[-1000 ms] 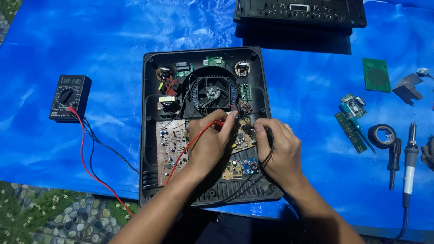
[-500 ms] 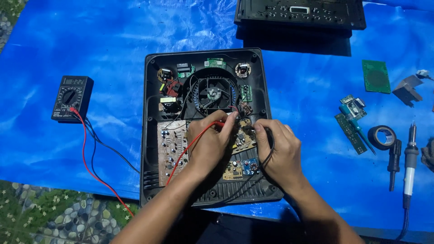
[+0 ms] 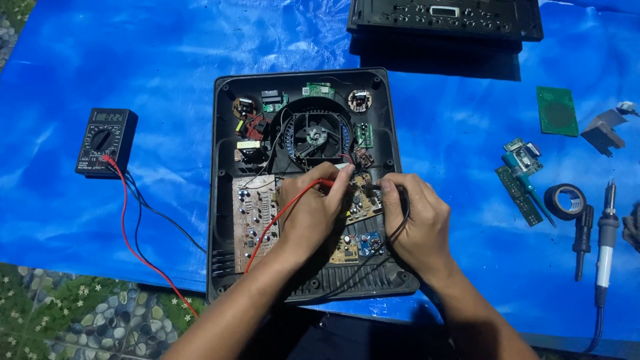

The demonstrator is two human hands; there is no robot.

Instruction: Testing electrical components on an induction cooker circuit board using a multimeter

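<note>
An opened black appliance base (image 3: 220, 200) lies on a blue tarp, showing a round fan (image 3: 316, 135) and brown circuit boards (image 3: 253, 212). My left hand (image 3: 312, 212) pinches the red probe (image 3: 328, 182) against the board below the fan. My right hand (image 3: 415, 223) holds the black probe (image 3: 375, 189) close beside it, tips almost meeting. Red and black leads (image 3: 130, 227) trail left to a black multimeter (image 3: 103, 142).
A black top cover (image 3: 443, 19) lies at the far edge. To the right sit a green board (image 3: 557, 111), small green modules (image 3: 521, 175), a tape roll (image 3: 564, 201), a screwdriver (image 3: 584, 237) and a soldering iron (image 3: 605, 247). A pebble-patterned floor (image 3: 73, 313) shows at bottom left.
</note>
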